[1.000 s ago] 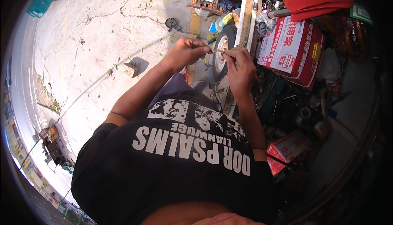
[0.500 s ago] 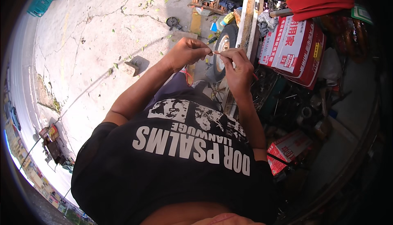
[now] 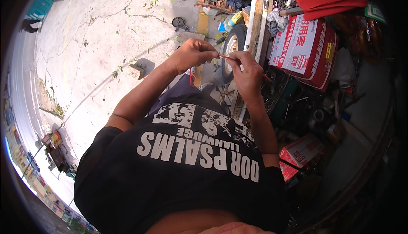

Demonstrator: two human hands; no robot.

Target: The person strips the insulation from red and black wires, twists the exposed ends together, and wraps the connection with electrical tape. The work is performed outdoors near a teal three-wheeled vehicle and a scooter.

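My left hand and my right hand meet above my lap, fingers pinching a thin wire that runs between their tips, coppery and reddish where it shows. A red length sticks out past the right side of my right hand. Behind and below the pinched wire stands a small wheel with a dark tyre and pale rim, beside a rusty white metal beam.
Cluttered red-and-white cartons, a red cloth, tools and parts fill the right side. A crate of bottles and rags lies ahead. Cracked concrete on the left holds a small block; a teal crate stands farther off.
Both hands keep pinching the wire; my right hand has shifted slightly and more red wire shows beside it. A dark shape has appeared below the teal crate at the far left edge.
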